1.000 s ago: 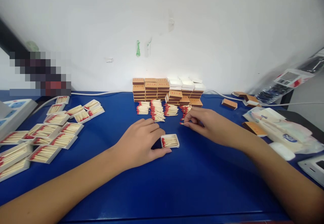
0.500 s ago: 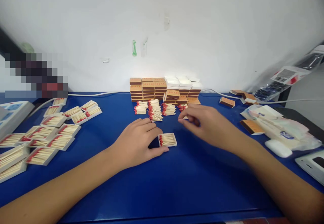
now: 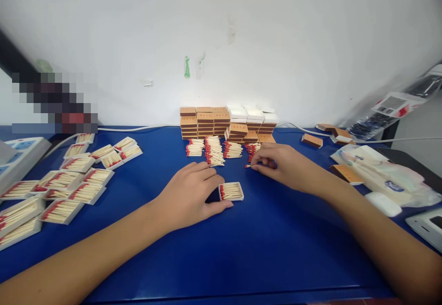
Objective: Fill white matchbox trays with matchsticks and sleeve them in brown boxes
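Note:
A white matchbox tray (image 3: 231, 191) full of red-headed matches lies in the middle of the blue table. Around its left end sit the thumb and fingers of my left hand (image 3: 195, 194), spread apart with the tray between their tips. Farther right, my right hand (image 3: 283, 164) pinches a match (image 3: 247, 165) between thumb and finger, its red head pointing left. Just behind that match is a small pile of matches (image 3: 251, 149), partly hidden by my right hand. More match piles (image 3: 214, 151) lie to its left.
Stacked matchboxes (image 3: 205, 123) stand against the wall. Filled trays (image 3: 60, 210) spread over the left side, beside a power strip (image 3: 26, 155). At the right are loose matchboxes (image 3: 312, 140), a tissue pack (image 3: 393, 176), a white case (image 3: 383, 204) and a bottle (image 3: 383, 112).
The whole view has shifted slightly. A match now shows at the fingertips of my right hand, just in front of the rightmost pile. My left hand stays beside the tray.

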`<move>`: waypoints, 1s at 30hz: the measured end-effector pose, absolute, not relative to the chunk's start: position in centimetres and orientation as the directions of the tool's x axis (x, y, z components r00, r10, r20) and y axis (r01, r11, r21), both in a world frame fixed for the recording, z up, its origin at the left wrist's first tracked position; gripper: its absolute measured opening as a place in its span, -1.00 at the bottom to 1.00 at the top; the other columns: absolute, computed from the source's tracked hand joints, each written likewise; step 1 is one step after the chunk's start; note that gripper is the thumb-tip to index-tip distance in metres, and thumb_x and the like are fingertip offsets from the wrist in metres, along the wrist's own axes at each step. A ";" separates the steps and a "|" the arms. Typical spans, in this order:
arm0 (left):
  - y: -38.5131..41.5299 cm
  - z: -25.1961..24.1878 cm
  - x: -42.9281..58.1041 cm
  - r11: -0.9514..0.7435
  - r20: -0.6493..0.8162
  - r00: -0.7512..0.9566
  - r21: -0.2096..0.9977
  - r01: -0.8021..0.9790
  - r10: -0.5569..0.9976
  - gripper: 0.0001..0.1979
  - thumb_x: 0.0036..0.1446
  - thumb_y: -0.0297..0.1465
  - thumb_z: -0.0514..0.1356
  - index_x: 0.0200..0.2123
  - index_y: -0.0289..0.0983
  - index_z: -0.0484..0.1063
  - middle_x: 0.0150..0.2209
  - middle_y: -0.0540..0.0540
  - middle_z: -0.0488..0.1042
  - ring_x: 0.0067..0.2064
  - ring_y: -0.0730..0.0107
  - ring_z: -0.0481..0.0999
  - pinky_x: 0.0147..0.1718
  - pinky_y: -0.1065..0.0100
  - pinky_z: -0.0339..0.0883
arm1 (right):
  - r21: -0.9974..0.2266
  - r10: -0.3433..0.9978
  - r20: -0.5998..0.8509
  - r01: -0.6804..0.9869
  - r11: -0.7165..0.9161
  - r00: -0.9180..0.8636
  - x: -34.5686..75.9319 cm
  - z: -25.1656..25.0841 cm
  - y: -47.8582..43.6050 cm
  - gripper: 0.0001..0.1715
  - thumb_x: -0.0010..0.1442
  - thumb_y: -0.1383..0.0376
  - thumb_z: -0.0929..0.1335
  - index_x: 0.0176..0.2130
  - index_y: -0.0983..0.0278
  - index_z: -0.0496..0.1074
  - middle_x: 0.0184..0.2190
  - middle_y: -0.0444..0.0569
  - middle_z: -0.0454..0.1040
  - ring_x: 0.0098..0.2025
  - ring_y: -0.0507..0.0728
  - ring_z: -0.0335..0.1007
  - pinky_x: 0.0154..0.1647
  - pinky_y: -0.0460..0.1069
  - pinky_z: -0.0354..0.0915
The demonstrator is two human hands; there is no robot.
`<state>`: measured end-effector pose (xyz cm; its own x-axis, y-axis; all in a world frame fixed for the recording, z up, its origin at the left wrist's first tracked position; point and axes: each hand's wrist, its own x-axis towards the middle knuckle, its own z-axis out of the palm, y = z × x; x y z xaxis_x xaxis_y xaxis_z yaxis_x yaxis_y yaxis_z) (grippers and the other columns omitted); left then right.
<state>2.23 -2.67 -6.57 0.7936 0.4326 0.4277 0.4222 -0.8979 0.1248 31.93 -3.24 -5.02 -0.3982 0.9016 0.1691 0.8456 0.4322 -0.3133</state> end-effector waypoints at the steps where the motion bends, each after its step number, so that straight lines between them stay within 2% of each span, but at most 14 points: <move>1: -2.7 -6.6 2.2 -0.897 0.425 0.794 0.125 0.423 0.434 -0.63 0.33 -0.08 0.31 -0.11 -0.30 0.59 -0.29 -0.07 0.59 -0.22 0.22 0.54 -0.17 0.18 0.39 | -0.328 0.906 0.155 0.844 0.423 -0.394 31.9 -4.9 -3.3 -0.76 0.41 0.16 0.35 -0.24 0.21 0.54 -0.34 -0.03 0.53 -0.35 0.13 0.40 -0.31 0.02 0.24; 8: -2.7 -6.5 2.3 -0.897 0.425 0.793 0.132 0.423 0.436 -0.64 0.31 -0.09 0.33 -0.11 -0.30 0.59 -0.29 -0.07 0.59 -0.21 0.22 0.56 -0.16 0.19 0.39 | -0.399 0.925 0.027 0.844 0.358 -0.379 32.0 -5.0 -3.2 -0.65 0.43 0.04 0.31 -0.26 0.21 0.47 -0.37 -0.04 0.50 -0.37 0.13 0.35 -0.33 0.02 0.19; 13: -2.6 -6.5 2.4 -0.899 0.429 0.793 0.134 0.417 0.433 -0.64 0.31 -0.10 0.34 -0.11 -0.30 0.59 -0.29 -0.06 0.59 -0.23 0.23 0.56 -0.16 0.18 0.39 | -0.398 0.928 -0.024 0.855 0.333 -0.373 32.0 -4.8 -3.7 -0.61 0.47 0.02 0.26 -0.24 0.21 0.45 -0.30 0.02 0.52 -0.27 0.19 0.40 -0.25 0.06 0.24; 17: -2.7 -6.5 2.3 -0.897 0.425 0.794 0.132 0.421 0.435 -0.64 0.30 -0.10 0.34 -0.12 -0.30 0.59 -0.29 -0.06 0.59 -0.23 0.23 0.55 -0.16 0.17 0.39 | -0.450 0.915 0.017 0.814 0.367 -0.403 30.9 -4.3 -4.7 -0.64 0.51 0.05 0.24 -0.20 0.21 0.42 -0.24 0.02 0.52 -0.21 0.19 0.41 -0.17 0.07 0.27; 21: -2.7 -6.5 2.4 -0.899 0.436 0.790 0.131 0.418 0.431 -0.64 0.31 -0.10 0.34 -0.14 -0.31 0.59 -0.29 -0.06 0.59 -0.24 0.24 0.54 -0.20 0.18 0.38 | -0.507 0.900 0.077 0.760 0.406 -0.429 28.4 -3.9 -6.3 -0.72 0.53 0.09 0.26 -0.17 0.19 0.39 -0.25 -0.04 0.49 -0.26 0.15 0.39 -0.24 0.03 0.26; 26: -2.6 -6.4 2.6 -0.899 0.430 0.792 0.140 0.415 0.433 -0.67 0.29 -0.11 0.35 -0.21 -0.30 0.57 -0.33 -0.04 0.57 -0.26 0.25 0.52 -0.24 0.21 0.36 | -0.415 0.883 0.092 0.788 0.454 -0.461 25.7 -4.4 -7.5 -0.84 0.51 0.27 0.28 -0.19 0.21 0.36 -0.16 0.00 0.52 -0.29 0.13 0.43 -0.29 0.03 0.24; 30: -2.6 -6.3 2.6 -0.899 0.427 0.793 0.155 0.410 0.435 -0.66 0.28 -0.12 0.37 -0.16 -0.31 0.58 -0.32 -0.04 0.59 -0.25 0.24 0.53 -0.22 0.19 0.37 | -0.421 0.869 0.127 0.767 0.484 -0.479 25.9 -4.7 -7.1 -0.84 0.49 0.25 0.30 -0.19 0.21 0.41 -0.17 0.00 0.53 -0.29 0.12 0.45 -0.29 0.01 0.26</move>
